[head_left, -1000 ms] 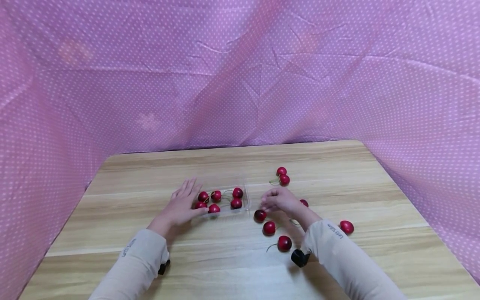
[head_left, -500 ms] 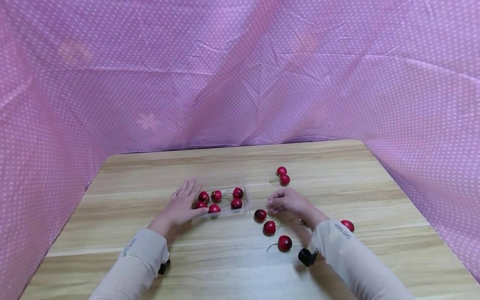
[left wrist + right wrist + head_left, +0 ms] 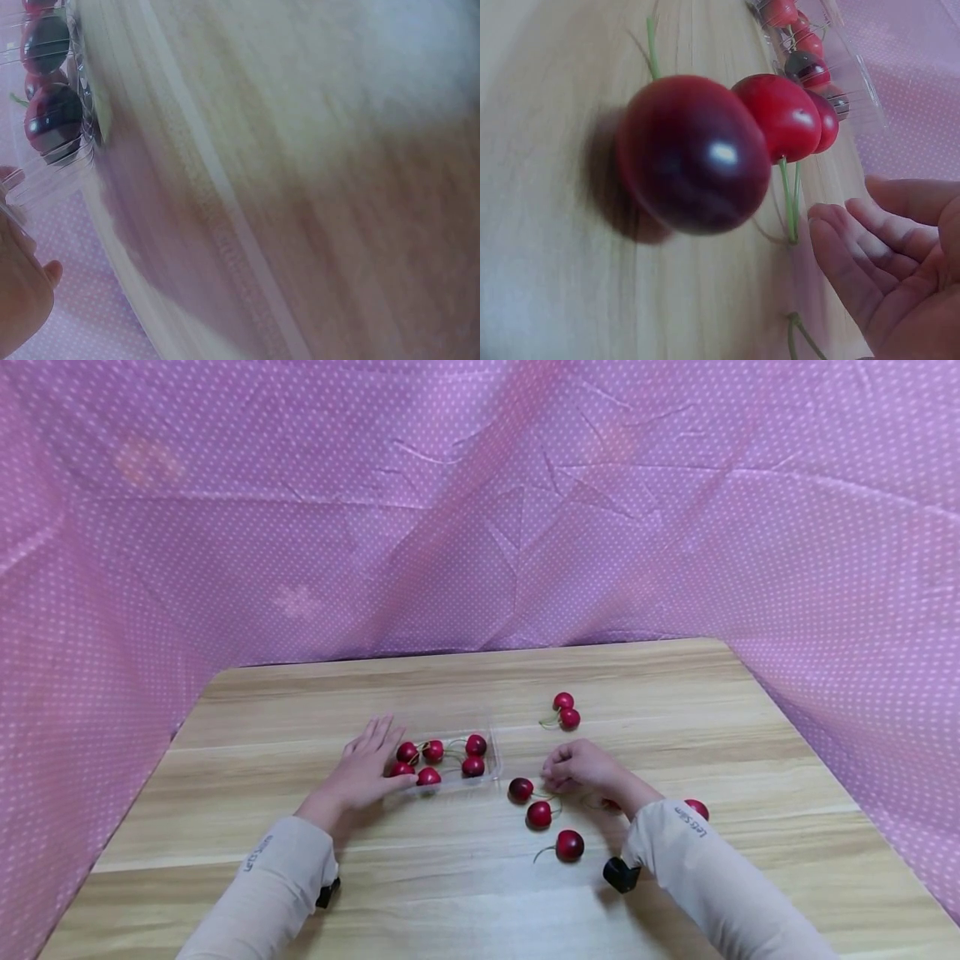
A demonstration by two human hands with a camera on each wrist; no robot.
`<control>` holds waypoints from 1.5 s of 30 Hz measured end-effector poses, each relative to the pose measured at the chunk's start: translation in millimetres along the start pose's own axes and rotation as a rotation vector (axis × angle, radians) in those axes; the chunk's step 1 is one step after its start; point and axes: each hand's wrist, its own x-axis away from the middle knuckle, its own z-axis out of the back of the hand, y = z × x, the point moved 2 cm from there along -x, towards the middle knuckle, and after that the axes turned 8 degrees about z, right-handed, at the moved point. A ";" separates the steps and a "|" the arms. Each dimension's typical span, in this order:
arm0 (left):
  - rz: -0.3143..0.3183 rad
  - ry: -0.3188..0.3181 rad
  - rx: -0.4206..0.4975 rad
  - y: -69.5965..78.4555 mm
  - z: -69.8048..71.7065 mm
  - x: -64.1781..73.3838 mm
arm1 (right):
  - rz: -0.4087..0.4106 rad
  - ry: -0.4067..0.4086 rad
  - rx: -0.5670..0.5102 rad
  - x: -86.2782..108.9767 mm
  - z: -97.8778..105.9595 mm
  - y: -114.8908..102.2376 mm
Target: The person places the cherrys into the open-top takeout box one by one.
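Note:
In the head view my left hand [image 3: 363,772] rests at the left end of a clear plastic box [image 3: 491,768], fingers spread and straight, thumb along the near side. Several red cherries [image 3: 432,751] with stems lie inside it. My right hand [image 3: 585,768] is low over the table to the right of the box, its fingers loosely bent. The right wrist view shows nothing between thumb and fingers [image 3: 847,259]. Its fingertips are close to the stems of two cherries, a dark one [image 3: 521,790] and a red one [image 3: 538,814].
Another cherry [image 3: 570,846] lies nearer the front of the wooden table [image 3: 450,893]. Two cherries [image 3: 569,718] sit together behind my right hand. My right wrist and sleeve partly cover two more, one cherry [image 3: 697,808] at far right. Pink dotted cloth [image 3: 480,527] surrounds the table.
My right hand has shifted a little to the right, away from the box, and its forearm now covers more of the cherries there. My left hand and the box have stayed still.

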 end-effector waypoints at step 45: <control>-0.014 -0.001 0.005 -3.1 0.9 -5.5 | -0.011 -0.166 0.130 0.4 -9.5 4.6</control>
